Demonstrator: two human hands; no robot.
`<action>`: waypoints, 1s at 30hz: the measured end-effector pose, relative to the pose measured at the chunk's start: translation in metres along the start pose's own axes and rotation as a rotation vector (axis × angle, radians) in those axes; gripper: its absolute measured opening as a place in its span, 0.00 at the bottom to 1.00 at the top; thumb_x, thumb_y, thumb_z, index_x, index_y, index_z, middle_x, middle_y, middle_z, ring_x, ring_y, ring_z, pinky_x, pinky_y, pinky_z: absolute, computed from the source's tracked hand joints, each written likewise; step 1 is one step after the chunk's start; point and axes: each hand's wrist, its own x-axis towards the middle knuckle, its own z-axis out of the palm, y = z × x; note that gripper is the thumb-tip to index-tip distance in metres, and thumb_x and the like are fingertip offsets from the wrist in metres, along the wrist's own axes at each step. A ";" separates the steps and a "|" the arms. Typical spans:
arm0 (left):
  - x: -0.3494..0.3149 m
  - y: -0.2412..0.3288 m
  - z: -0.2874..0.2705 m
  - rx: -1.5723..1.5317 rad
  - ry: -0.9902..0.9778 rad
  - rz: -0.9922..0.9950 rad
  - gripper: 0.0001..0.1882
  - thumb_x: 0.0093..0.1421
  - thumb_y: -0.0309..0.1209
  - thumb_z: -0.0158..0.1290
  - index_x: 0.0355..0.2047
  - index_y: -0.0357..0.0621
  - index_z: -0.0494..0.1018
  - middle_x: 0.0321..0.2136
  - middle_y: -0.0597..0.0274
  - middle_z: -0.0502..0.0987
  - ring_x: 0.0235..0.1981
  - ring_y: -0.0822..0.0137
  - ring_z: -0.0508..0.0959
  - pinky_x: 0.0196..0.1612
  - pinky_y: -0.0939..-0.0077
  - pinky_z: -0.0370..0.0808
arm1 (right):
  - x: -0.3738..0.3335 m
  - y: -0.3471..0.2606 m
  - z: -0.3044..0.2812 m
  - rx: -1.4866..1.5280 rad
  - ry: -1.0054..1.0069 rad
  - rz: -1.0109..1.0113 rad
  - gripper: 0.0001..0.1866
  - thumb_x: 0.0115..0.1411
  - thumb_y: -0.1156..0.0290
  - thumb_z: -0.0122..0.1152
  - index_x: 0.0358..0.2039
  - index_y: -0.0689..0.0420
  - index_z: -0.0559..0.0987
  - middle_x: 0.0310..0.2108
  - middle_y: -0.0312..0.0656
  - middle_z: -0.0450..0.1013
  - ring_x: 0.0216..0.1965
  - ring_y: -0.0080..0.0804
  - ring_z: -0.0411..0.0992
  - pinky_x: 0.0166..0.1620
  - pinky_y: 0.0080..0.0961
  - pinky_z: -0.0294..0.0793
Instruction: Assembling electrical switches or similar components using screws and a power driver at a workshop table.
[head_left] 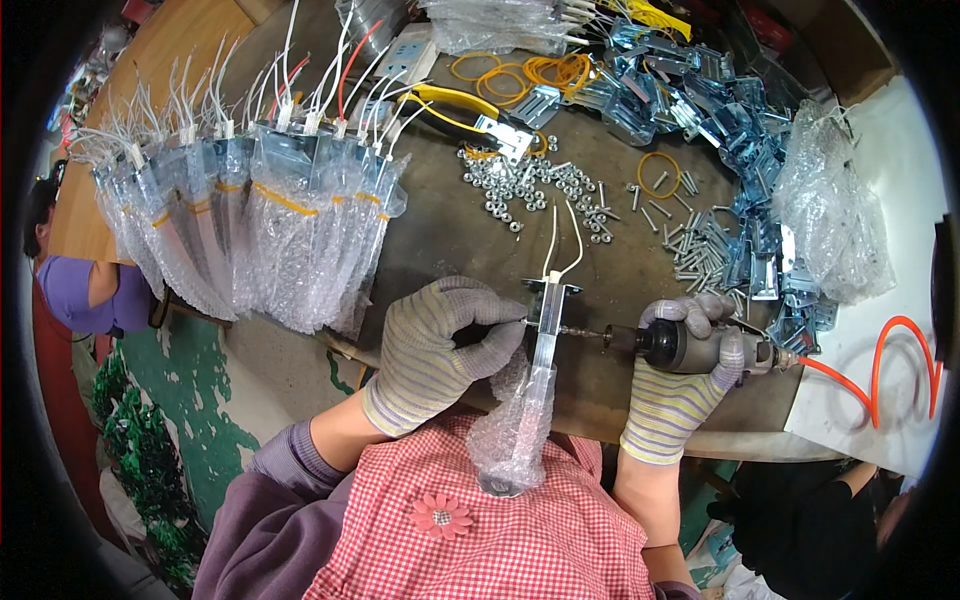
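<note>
My left hand point(440, 345), in a striped knit glove, grips a long part wrapped in bubble film point(527, 400) with a metal bracket point(550, 293) near its top and two white wires sticking up. My right hand point(688, 380), gloved the same way, holds a pneumatic screwdriver point(690, 347) sideways, its bit touching the bracket from the right. An orange air hose point(890, 360) runs from the tool's rear to the right.
A row of finished bubble-wrapped parts with wires point(270, 220) lies at the left. Loose nuts point(530, 190) and screws point(690, 245) are scattered mid-table. Blue-filmed metal brackets point(700, 100), yellow rubber bands point(540, 72) and yellow-handled pliers point(460, 105) lie beyond. Another person point(85, 290) sits far left.
</note>
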 end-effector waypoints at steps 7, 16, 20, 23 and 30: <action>0.002 -0.001 0.000 0.058 -0.012 0.048 0.07 0.50 0.27 0.64 0.31 0.43 0.81 0.26 0.59 0.79 0.28 0.64 0.79 0.33 0.75 0.74 | -0.001 0.001 -0.001 -0.015 -0.012 -0.020 0.17 0.58 0.73 0.62 0.48 0.54 0.72 0.36 0.34 0.67 0.35 0.25 0.66 0.52 0.33 0.67; 0.012 0.018 -0.002 0.309 -0.129 0.081 0.17 0.52 0.44 0.63 0.29 0.41 0.78 0.22 0.55 0.75 0.26 0.54 0.77 0.29 0.65 0.74 | -0.002 0.003 0.005 -0.004 0.056 -0.025 0.29 0.56 0.74 0.63 0.59 0.57 0.69 0.38 0.35 0.67 0.37 0.24 0.67 0.52 0.34 0.69; 0.016 0.028 0.006 0.528 -0.325 0.023 0.25 0.50 0.53 0.60 0.25 0.41 0.75 0.21 0.51 0.75 0.24 0.49 0.76 0.28 0.58 0.72 | -0.001 0.003 0.002 0.012 0.030 -0.007 0.21 0.58 0.72 0.62 0.53 0.54 0.71 0.36 0.34 0.66 0.35 0.25 0.66 0.52 0.34 0.67; 0.016 0.022 0.009 0.468 -0.289 0.048 0.24 0.50 0.53 0.60 0.23 0.41 0.74 0.19 0.51 0.73 0.23 0.48 0.75 0.28 0.58 0.72 | -0.002 0.003 -0.001 0.014 -0.003 -0.012 0.18 0.59 0.72 0.62 0.50 0.53 0.72 0.36 0.34 0.65 0.35 0.24 0.66 0.51 0.33 0.67; 0.018 0.016 0.007 0.374 -0.291 0.034 0.22 0.50 0.49 0.62 0.24 0.40 0.75 0.18 0.51 0.72 0.23 0.47 0.75 0.28 0.59 0.72 | -0.002 0.004 0.005 -0.034 0.041 -0.030 0.19 0.58 0.71 0.62 0.51 0.53 0.72 0.37 0.34 0.67 0.35 0.25 0.66 0.51 0.33 0.68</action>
